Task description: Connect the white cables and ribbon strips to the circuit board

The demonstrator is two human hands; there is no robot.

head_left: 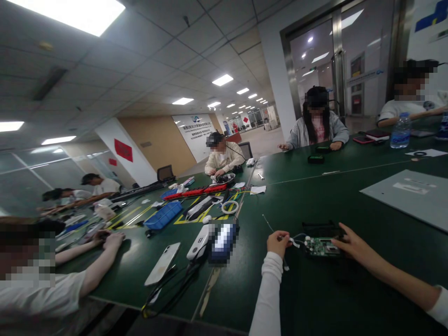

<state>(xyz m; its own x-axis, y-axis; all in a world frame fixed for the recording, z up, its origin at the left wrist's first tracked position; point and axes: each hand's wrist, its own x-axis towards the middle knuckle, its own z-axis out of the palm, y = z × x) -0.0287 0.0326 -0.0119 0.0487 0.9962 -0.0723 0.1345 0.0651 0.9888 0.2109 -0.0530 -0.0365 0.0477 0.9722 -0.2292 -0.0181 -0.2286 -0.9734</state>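
Note:
In the head view a green circuit board (320,247) with a cable at its left end rests at the front right of the table. My right hand (353,245) grips the board's right end, thumb on top and fingers behind. Just behind the board a black plastic housing (320,227) lies close to those fingers. My left hand (279,243) is pinched on a thin cable (295,243) with a white tag, left of the board. A loose strand of it sticks up behind the hand, and another end hangs below.
Left of my hands lie a blurred dark device (223,245), a white power bank (199,242) and a white phone (163,264). Farther off are a blue tray (163,215), a white cable coil (230,207) and a grey sheet (409,196). Several people sit around the table.

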